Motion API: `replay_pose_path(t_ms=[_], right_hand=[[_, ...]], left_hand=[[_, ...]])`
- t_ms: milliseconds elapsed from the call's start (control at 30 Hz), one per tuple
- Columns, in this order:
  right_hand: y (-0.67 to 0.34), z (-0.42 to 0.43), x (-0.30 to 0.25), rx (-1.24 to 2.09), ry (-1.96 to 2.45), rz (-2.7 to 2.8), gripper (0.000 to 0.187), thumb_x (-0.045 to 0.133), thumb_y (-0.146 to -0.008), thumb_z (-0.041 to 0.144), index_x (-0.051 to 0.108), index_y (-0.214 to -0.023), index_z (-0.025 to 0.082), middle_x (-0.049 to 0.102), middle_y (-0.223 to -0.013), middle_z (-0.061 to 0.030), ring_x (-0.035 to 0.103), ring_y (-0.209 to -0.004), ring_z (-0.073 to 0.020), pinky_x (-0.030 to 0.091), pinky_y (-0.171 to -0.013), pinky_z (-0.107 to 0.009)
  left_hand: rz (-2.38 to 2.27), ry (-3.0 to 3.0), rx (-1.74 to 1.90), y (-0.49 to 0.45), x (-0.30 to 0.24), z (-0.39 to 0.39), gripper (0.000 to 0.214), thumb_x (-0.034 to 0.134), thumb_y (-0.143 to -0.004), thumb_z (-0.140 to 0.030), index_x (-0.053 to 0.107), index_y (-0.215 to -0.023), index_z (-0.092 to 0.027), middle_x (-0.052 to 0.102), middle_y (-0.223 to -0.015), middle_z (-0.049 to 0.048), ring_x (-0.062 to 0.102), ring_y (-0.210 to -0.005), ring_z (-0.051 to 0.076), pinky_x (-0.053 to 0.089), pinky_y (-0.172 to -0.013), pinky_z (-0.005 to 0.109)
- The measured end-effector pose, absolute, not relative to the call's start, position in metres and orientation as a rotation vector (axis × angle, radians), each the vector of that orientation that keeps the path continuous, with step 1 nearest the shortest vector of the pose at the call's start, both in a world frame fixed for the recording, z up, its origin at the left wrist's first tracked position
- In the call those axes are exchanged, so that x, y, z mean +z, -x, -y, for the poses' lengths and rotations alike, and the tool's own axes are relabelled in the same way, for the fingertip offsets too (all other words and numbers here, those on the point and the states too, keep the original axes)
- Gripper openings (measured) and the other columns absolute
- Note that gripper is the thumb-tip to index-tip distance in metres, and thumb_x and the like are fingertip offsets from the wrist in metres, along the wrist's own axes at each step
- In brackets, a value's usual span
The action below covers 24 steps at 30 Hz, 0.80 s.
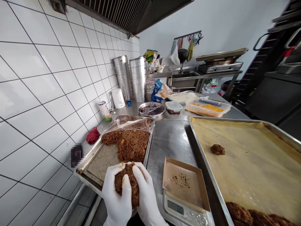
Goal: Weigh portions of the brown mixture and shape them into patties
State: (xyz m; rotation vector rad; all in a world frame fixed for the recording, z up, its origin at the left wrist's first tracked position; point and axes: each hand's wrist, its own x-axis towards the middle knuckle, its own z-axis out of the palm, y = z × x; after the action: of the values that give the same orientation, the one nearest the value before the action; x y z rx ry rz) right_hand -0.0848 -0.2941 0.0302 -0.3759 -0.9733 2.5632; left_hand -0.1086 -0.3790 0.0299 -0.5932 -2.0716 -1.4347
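Between my two white-gloved hands is a thick brown ball of sticky, grainy mixture [128,183]. My left hand [116,194] wraps its left side, with the thumb pressed on the front. On the other side my right hand [147,191] closes round the ball, thumb near its top. Just beyond them lies a metal tray [98,168] partly filled with loose brown mixture [133,146], its far part under plastic film [128,125]. To the right of my hands a digital kitchen scale [184,210] carries a shallow cardboard box [171,194] with crumbs in it.
At right, a large tray lined with yellowish paper [246,169] holds one small brown lump [218,149] and several larger ones [240,213] near its front. Behind stand a film-covered bowl [151,109], a lidded container [174,106] and a plastic tub [208,106]. A tiled wall rises at left.
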Motion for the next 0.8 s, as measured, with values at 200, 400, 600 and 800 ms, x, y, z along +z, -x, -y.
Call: replay_pose_path(t_ms=[200, 400, 600, 800], right_hand=[[0.114, 0.286, 0.024, 2.784, 0.526, 0.506, 0.031, 0.072, -0.083, 0.047, 0.076, -0.104, 0.025, 0.081, -0.102, -0.0020, 0.073, -0.099, -0.0249, 0.057, -0.089, -0.039], [0.111, 0.264, 0.045, 2.833, 0.364, 0.507, 0.043, 0.068, -0.087, 0.050, 0.068, -0.127, 0.034, 0.073, -0.130, 0.0012, 0.063, -0.125, -0.0236, 0.047, -0.108, -0.041], [0.104, 0.264, 0.048, 2.773, 0.486, 0.836, 0.039, 0.075, -0.080, 0.050, 0.078, -0.107, 0.023, 0.080, -0.113, -0.0045, 0.068, -0.114, -0.0261, 0.048, -0.104, -0.038], [0.115, 0.267, 0.037, 2.800, 0.561, 0.704, 0.031, 0.075, -0.078, 0.048, 0.079, -0.089, 0.019, 0.082, -0.096, -0.0081, 0.073, -0.099, -0.0302, 0.057, -0.091, -0.044]], left_hand=[[2.222, 0.701, -1.685, 0.140, 0.053, 0.370, 0.021, 0.059, -0.092, -0.029, 0.067, -0.109, -0.020, 0.070, -0.112, 0.0112, 0.067, -0.108, 0.027, 0.054, -0.096, 0.044], [2.018, 0.823, -1.980, 0.153, 0.027, 0.382, 0.055, 0.050, -0.098, -0.031, 0.043, -0.152, -0.023, 0.043, -0.159, 0.0107, 0.037, -0.148, 0.029, 0.030, -0.123, 0.049], [1.994, 0.860, -1.580, 0.132, 0.033, 0.366, 0.034, 0.057, -0.093, -0.028, 0.064, -0.125, -0.020, 0.067, -0.129, 0.0136, 0.063, -0.121, 0.030, 0.051, -0.104, 0.051], [2.092, 0.844, -1.442, 0.136, 0.050, 0.353, 0.009, 0.067, -0.086, -0.026, 0.066, -0.093, -0.021, 0.071, -0.105, 0.0088, 0.068, -0.107, 0.027, 0.054, -0.097, 0.045]])
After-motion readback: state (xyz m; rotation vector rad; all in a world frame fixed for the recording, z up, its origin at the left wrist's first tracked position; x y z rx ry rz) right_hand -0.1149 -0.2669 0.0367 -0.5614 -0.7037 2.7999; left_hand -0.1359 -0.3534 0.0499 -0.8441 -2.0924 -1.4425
